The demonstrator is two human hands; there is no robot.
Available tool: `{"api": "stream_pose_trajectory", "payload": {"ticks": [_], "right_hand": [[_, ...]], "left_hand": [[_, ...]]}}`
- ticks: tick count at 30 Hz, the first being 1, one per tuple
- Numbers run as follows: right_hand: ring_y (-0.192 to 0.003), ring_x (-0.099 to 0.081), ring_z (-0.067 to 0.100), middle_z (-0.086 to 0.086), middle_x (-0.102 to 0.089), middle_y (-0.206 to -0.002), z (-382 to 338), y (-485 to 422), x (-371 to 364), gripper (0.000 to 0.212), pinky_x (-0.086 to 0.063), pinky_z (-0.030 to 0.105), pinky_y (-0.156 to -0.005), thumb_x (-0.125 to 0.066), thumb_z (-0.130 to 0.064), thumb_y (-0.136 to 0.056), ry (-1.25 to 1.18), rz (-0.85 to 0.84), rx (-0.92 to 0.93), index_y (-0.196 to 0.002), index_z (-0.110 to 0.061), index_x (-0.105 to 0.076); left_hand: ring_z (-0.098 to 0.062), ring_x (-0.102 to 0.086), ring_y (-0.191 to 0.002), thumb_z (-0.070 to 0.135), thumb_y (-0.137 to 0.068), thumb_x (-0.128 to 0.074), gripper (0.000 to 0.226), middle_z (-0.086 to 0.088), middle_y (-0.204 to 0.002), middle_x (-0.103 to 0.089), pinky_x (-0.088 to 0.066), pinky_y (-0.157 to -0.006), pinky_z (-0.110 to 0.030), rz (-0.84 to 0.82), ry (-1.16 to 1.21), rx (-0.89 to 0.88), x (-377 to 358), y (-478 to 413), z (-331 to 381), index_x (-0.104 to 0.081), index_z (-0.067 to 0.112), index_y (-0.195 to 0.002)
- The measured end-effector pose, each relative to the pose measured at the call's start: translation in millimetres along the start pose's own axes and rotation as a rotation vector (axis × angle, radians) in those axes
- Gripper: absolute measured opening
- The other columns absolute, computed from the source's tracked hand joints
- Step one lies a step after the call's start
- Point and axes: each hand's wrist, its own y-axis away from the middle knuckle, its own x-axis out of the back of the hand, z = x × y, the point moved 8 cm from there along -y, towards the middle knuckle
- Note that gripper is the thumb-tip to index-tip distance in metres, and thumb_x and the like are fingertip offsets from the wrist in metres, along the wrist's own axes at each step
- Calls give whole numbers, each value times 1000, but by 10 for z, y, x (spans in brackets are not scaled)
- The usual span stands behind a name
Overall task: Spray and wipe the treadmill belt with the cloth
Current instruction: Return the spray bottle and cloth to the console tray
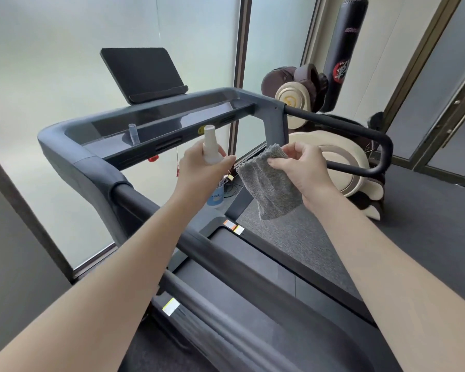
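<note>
- Here, the left hand (199,167) is wrapped around the middle of a white spray bottle (211,149), fingers curled round it, nozzle end pointing up
- The bottle's lower part, with a blue and white label, shows below the palm; the bottle stands roughly upright in the air
- The right hand (304,167) pinches the top edge of a grey fluffy cloth (270,189) between thumb and fingers; the rest of the cloth hangs loose below
- Bottle and cloth are just beside each other, held up in front of the person at about the height of the treadmill console (151,124)
- The dark treadmill belt (255,257) lies below the hands, running toward the camera; neither bottle nor cloth touches it
- A black left handrail (151,210) passes under the left forearm, and the right handrail (360,132) loops out behind the right hand
- A dark tilted screen (142,73) stands on top of the console, and a small clear cap (133,132) sits upright on the console surface
- A red clip (153,158) hangs at the console's front edge
- Behind the treadmill is a frosted window (51,63)
- To the right stand a cream and brown massage chair (333,151) and a tall black punching bag (344,49), on grey carpet (427,210)
</note>
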Motion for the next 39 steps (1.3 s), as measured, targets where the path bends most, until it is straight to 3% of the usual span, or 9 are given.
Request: {"api": "stream_pose_trajectory", "payload": {"ticks": [3, 8, 14, 23, 28, 33, 36, 39], "right_hand": [[-93, -65, 30, 11, -68, -95, -52, -298, -188, 23, -54, 43, -81, -79, -20, -69, 4, 9, 21, -86, -13, -63], [-92, -65, 26, 6, -68, -93, -139, -747, -520, 23, -54, 44, -81, -79, -24, -70, 45, 7, 40, -85, -16, -64], [-90, -61, 20, 3, -66, -94, -158, -1053, -835, 24, -49, 31, -73, -78, -22, -74, 58, -3, 39, -92, -13, -64], [-93, -64, 24, 5, -67, -95, -124, -1393, -1198, 24, -54, 44, -85, -79, -23, -70, 81, 28, -4, -88, -16, -65], [-92, -65, 26, 6, -67, -92, -185, -1552, -1556, 24, -54, 45, -84, -78, -25, -65, 80, 75, -24, -82, -18, -63], [-83, -61, 20, -1, -62, -83, -299, -1735, -1888, 20, -51, 38, -78, -78, -17, -72, 91, 130, -10, -73, -22, -58], [-88, -62, 21, 1, -64, -88, -286, -1829, -2039, 17, -51, 36, -80, -78, -17, -73, 103, 158, -22, -81, -16, -63], [-93, -64, 24, 5, -68, -95, -240, -1907, -2108, 21, -53, 39, -83, -79, -19, -71, 112, 180, -44, -87, -15, -65]], "left_hand": [[-23, -62, -74, 13, -83, -74, 19, -8, -78, -62, -55, -83, -49, 10, 8, 10, 99, -336, -84, -56, 16, -76], [-21, -63, -71, 14, -85, -73, 16, -1, -70, -62, -55, -85, -48, 18, -21, 8, 226, -853, -210, -58, 13, -80], [-21, -62, -72, 13, -86, -72, 15, -3, -70, -62, -55, -84, -46, -3, -8, 9, 275, -1278, -353, -58, 10, -83], [-21, -59, -69, 10, -86, -72, 23, -4, -70, -61, -52, -72, -36, -48, 33, 2, 443, -1856, -575, -54, 17, -74], [-21, -60, -70, 9, -84, -73, 23, -3, -69, -61, -52, -73, -37, -82, 54, 4, 656, -2231, -778, -54, 17, -74], [-24, -61, -72, 8, -83, -74, 23, -11, -77, -61, -55, -81, -49, -126, 37, -18, 865, -2636, -1013, -54, 16, -73], [-33, -65, -76, 12, -82, -75, 22, -13, -80, -64, -55, -83, -54, -141, 17, -13, 931, -2891, -1125, -54, 17, -75], [-27, -64, -76, 15, -82, -74, 21, -6, -78, -63, -56, -83, -52, -141, -1, -16, 961, -3126, -1179, -54, 19, -74]]}}
